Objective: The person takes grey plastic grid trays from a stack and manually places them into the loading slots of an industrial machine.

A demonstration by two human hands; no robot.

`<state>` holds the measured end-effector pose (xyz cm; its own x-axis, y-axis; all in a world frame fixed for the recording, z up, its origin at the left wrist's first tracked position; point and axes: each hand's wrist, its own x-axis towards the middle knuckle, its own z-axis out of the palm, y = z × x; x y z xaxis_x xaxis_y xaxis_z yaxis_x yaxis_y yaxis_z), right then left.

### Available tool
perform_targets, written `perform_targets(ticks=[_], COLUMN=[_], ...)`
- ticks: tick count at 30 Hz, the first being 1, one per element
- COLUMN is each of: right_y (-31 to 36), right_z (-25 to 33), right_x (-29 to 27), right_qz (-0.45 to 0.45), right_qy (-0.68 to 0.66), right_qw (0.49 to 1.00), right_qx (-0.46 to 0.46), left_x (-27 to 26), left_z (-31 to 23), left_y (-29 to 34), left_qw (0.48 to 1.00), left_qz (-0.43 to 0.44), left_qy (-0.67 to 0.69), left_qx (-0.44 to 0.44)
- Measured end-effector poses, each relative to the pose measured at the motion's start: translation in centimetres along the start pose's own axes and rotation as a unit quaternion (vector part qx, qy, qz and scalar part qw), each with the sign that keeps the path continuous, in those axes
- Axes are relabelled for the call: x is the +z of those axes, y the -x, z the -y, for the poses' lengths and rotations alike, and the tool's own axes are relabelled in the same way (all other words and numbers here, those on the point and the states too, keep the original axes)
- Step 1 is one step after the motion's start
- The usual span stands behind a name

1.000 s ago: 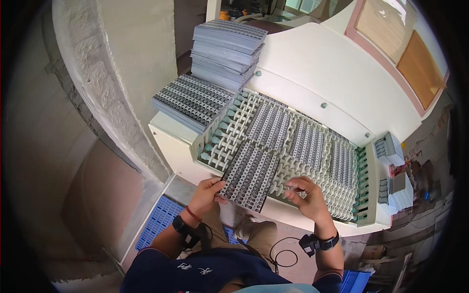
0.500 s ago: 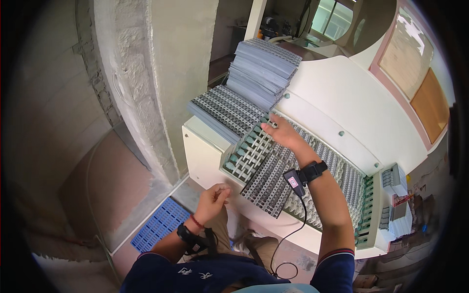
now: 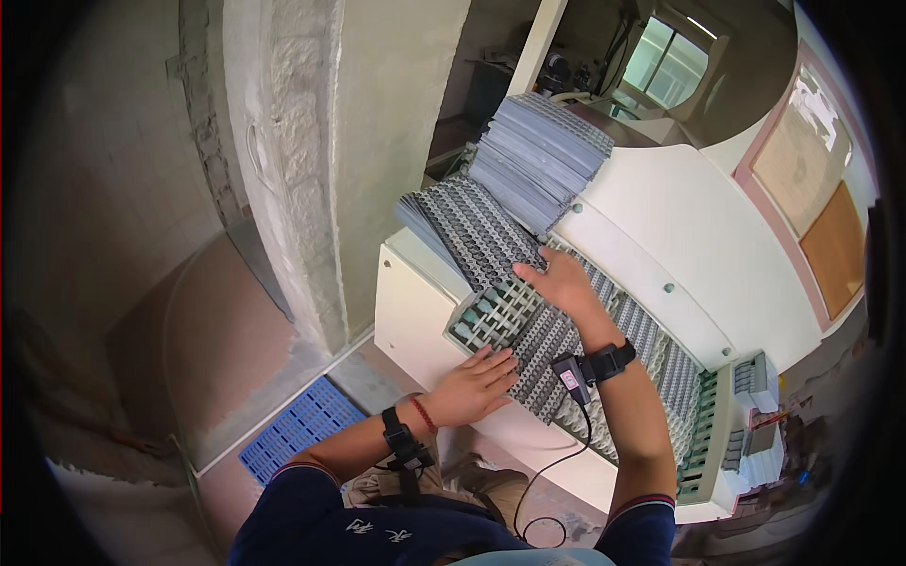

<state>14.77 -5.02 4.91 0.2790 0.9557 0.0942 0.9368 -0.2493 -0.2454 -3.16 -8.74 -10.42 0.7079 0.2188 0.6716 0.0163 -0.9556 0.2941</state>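
Note:
My right hand (image 3: pixel 564 283) pinches the near right corner of a thin grey panel (image 3: pixel 477 231) with rows of dark, round marks. That panel lies skewed on top of a low stack of grey panels (image 3: pixel 425 236), partly over the conveyor's left end. My left hand (image 3: pixel 472 387) is open, its fingers stretched out flat at the conveyor's front edge, beside another patterned panel (image 3: pixel 540 363) lying on the conveyor. Whether the left fingertips touch that panel I cannot tell. White links and green end pieces (image 3: pixel 495 311) of the conveyor (image 3: pixel 703 439) show between the two panels.
A taller stack of grey panels (image 3: pixel 543 156) stands behind the low one. The white machine housing (image 3: pixel 651 226) rises behind the conveyor. Small panel stacks (image 3: pixel 755 377) hang at its right end. A blue slotted mat (image 3: pixel 302 429) lies on the floor, and a black cable (image 3: pixel 557 467) dangles from my right wrist.
The top panel of the low stack has turned and slid toward the conveyor with my right hand on its corner. My left hand has moved right and up, its fingers unfolding.

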Motion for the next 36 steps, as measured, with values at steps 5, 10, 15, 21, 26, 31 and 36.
perform_targets(ticks=[5,10,15,21,26,31,36], right_y=[0.2,-1.3,-0.1,5.2,14.5,24.2,27.0], right_z=[-1.5,-1.2,-1.6,-4.0,-8.1,-10.0,-9.4], right_x=[1.6,2.9,2.7,1.4,2.4,6.5,9.2], right_qz=[-0.024,0.014,0.078,0.045,-0.033,-0.181,-0.206], right_qy=[-0.206,-0.506,-0.609,-0.697,-0.751,-0.774,-0.752], right_qw=[0.978,0.845,0.761,0.678,0.618,0.558,0.574], right_qx=[0.035,0.171,0.212,0.229,0.230,0.239,0.250], left_x=[2.3,3.2,3.2,3.4,3.3,2.6,3.5], left_z=[0.2,0.0,-0.2,-0.1,0.6,-2.5,-4.7], left_y=[-0.6,-0.6,-0.9,-1.9,0.3,-1.3,-1.7], left_qw=[0.997,0.995,0.994,0.996,0.994,0.778,0.427], left_qz=[0.068,0.070,0.069,0.063,0.043,-0.041,-0.017], left_qy=[-0.036,-0.070,-0.080,-0.061,0.050,0.560,0.837], left_qx=[0.019,0.014,0.003,-0.001,-0.084,-0.282,-0.341])
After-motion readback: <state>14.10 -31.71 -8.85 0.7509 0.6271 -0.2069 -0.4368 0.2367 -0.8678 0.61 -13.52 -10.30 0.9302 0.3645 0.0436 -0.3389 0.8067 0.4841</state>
